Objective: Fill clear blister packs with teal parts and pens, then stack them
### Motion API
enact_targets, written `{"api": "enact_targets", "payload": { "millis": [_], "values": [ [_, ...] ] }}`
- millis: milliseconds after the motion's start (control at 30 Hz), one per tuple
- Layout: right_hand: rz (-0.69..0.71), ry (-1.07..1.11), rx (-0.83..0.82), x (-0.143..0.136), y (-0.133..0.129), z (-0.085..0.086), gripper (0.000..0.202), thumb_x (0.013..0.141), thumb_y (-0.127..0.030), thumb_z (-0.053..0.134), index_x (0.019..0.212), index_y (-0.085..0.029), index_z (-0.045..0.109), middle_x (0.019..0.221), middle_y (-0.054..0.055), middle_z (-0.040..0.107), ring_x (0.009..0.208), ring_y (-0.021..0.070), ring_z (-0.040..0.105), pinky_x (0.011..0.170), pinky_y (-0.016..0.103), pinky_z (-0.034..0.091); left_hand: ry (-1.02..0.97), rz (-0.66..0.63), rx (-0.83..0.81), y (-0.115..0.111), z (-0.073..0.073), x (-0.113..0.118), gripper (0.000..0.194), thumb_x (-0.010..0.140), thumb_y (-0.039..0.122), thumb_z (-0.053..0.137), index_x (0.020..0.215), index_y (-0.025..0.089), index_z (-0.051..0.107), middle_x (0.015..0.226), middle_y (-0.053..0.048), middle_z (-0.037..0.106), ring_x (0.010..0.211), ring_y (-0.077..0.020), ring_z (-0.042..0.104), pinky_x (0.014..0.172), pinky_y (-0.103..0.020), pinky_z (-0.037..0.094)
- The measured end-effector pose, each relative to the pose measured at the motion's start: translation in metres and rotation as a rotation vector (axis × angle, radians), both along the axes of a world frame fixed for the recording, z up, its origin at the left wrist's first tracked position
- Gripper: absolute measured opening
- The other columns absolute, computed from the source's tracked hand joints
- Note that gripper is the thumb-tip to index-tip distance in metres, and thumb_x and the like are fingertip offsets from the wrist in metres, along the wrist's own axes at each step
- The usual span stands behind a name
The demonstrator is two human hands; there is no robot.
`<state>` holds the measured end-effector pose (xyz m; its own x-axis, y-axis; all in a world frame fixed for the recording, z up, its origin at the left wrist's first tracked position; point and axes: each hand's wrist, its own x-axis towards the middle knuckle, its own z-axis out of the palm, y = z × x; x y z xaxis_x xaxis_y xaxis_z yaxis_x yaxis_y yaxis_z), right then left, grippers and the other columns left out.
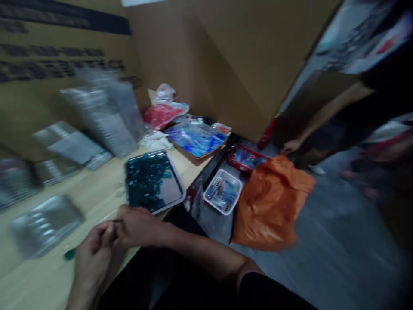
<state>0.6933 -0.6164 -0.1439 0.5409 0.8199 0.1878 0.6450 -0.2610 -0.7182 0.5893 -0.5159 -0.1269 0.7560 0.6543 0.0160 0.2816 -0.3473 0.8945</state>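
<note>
Nothing legible. Large tan corrugated-looking cardboard panel at left carries rows of dark printed characters, plus a dark navy printed band above them with smeared paler marks. All too blurred to read.

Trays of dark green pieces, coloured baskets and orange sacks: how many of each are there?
Tray of dark green pieces: 1
White basket: 1
Red basket: 1
Orange sack: 1
Total: 4
</note>
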Motion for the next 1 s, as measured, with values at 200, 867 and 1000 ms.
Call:
{"api": "enact_targets", "payload": {
  "millis": [200, 867, 1000],
  "values": [
    [0.013, -0.031, 0.050, -0.011, 0.002, -0.003, 0.008, 0.085, -0.013, 0.047, 0.087, -0.021, 0.048, 0.082, 0.002, 0.061, 0.075, 0.0161, 0.057, 0.067, 0.025, 0.039, -0.179, 0.011, -0.251, 0.006, -0.032, 0.002, 0.030, 0.071, 0.048, 0.068, 0.078, 0.019, 0.063, 0.075, -0.002, 0.064, 0.072, -0.0174, 0.057, 0.069, -0.027, 0.045],
    [0.121, -0.113, 0.088, -0.035, 0.019, -0.009, 0.016, 0.090, -0.014, 0.042, 0.101, -0.017, 0.053, 0.089, 0.007, 0.064, 0.080, 0.0191, 0.061, 0.072, 0.028, 0.042, -0.280, 0.151, -0.781, 0.036, -0.012, -0.055, 0.038, 0.054, 0.030, 0.090, 0.083, 0.012, 0.071, 0.076, -0.005, 0.073, 0.063, -0.0126, 0.067, 0.065, -0.024, 0.053],
    [-0.101, -0.230, -0.144, -0.001, 0.000, -0.007, 0.031, 0.090, -0.011, 0.042, 0.119, -0.015, 0.052, 0.108, 0.014, 0.061, 0.096, 0.0231, 0.061, 0.081, 0.032, 0.043, -0.298, 0.275, -0.488, 0.070, -0.013, -0.072, 0.038, 0.055, 0.032, 0.088, 0.086, 0.013, 0.076, 0.079, -0.006, 0.074, 0.067, -0.0136, 0.065, 0.070, -0.026, 0.052]
  ]
}}
